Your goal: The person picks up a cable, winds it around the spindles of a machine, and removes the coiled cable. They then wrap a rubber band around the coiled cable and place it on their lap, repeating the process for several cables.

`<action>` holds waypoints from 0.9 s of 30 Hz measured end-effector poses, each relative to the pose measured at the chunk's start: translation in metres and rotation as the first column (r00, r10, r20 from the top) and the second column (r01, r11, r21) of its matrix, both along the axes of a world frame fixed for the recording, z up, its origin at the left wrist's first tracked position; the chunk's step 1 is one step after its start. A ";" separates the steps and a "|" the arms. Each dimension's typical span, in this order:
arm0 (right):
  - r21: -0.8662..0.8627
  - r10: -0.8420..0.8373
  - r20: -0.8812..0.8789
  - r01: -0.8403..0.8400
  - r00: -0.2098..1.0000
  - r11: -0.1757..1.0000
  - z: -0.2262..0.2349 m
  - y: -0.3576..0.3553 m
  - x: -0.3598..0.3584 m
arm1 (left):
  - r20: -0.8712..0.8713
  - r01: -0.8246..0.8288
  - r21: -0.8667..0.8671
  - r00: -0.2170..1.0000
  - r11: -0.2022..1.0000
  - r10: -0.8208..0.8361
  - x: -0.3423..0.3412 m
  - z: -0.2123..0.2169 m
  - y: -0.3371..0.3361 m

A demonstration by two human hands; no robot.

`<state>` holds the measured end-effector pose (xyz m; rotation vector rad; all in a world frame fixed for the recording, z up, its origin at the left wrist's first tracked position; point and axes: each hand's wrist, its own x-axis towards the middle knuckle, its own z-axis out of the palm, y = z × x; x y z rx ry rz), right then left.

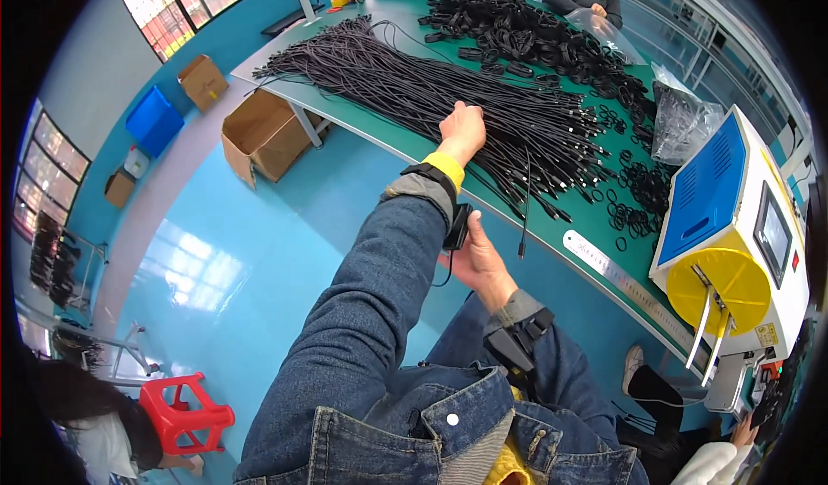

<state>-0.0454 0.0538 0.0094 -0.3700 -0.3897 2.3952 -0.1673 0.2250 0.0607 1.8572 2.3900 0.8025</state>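
Fingers (pixel 464 108) of the left hand (pixel 463 134) curl together against the black cables (pixel 371 71); whether they pinch one, I cannot tell. The right hand (pixel 479 259) sits below, beside a black box (pixel 459 226), its hold unclear. Spread along the green table (pixel 595 218), the cables look light, limber and prone to tangling; best taken singly, just behind the stiffer metal-tipped ends (pixel 562 183), sparing the contacts.
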 end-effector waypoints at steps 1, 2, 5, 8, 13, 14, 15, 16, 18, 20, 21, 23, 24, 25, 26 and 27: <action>0.014 0.023 0.046 -0.024 0.999 1.000 -0.002 0.004 0.013 | -0.039 0.074 0.043 0.997 0.996 -0.072 -0.004 -0.001 0.001; 0.025 0.052 0.089 -0.055 0.995 0.998 -0.007 0.007 0.026 | -0.045 0.064 0.040 0.997 0.997 -0.062 -0.007 -0.001 -0.001; 0.124 0.023 0.244 -0.054 0.970 0.991 -0.016 0.014 0.076 | -0.244 0.321 0.006 0.919 0.947 -0.310 -0.018 0.008 -0.005; 0.216 -0.028 0.335 -0.048 0.942 0.975 -0.010 -0.006 0.112 | -0.524 0.427 0.206 0.808 0.881 -0.269 -0.035 0.032 -0.021; 0.322 -0.009 0.339 -0.107 0.941 0.941 -0.018 -0.045 0.166 | -0.631 0.540 0.412 0.750 0.733 -0.197 -0.036 0.045 -0.028; 0.337 -0.049 0.334 -0.071 0.941 0.939 -0.017 -0.049 0.174 | -0.667 0.563 0.393 0.719 0.726 -0.197 -0.029 0.056 -0.030; 0.351 -0.091 0.329 -0.032 0.940 0.936 -0.015 -0.053 0.182 | -0.668 0.561 0.392 0.719 0.729 -0.194 -0.022 0.066 -0.033; 0.360 -0.138 0.323 0.013 0.936 0.933 -0.014 -0.060 0.188 | -0.612 0.603 0.499 0.754 0.622 -0.240 -0.009 0.079 -0.040; 0.414 -0.247 0.339 0.092 0.908 0.906 -0.013 -0.072 0.207 | -0.539 0.630 0.606 0.774 0.485 -0.332 0.033 0.097 -0.055; 0.537 -0.433 0.341 0.204 0.834 0.818 -0.002 -0.082 0.229 | -0.555 0.627 0.753 0.769 0.201 -0.318 0.063 0.113 -0.099; 0.529 -0.450 0.348 0.225 0.823 0.819 0.017 -0.089 0.231 | -0.533 0.636 0.745 0.748 0.198 -0.397 0.070 0.113 -0.119; 0.584 -0.644 0.134 0.465 0.753 0.665 0.062 -0.096 0.230 | -0.486 0.677 0.704 0.681 0.217 -0.548 0.083 0.108 -0.161; 0.578 -0.670 0.152 0.485 0.727 0.657 0.070 -0.101 0.238 | -0.458 0.710 0.665 0.634 0.233 -0.623 0.091 0.093 -0.180; 0.491 -0.614 0.104 0.496 0.783 0.716 0.072 -0.106 0.245 | -0.413 0.725 0.632 0.613 0.272 -0.673 0.102 0.072 -0.193; 0.401 -0.568 0.043 0.506 0.822 0.763 0.073 -0.110 0.251 | -0.366 0.748 0.593 0.581 0.300 -0.727 0.111 0.054 -0.201; 0.401 -0.608 0.049 0.542 0.792 0.739 0.068 -0.105 0.263 | -0.360 0.759 0.595 0.546 0.264 -0.756 0.123 0.044 -0.204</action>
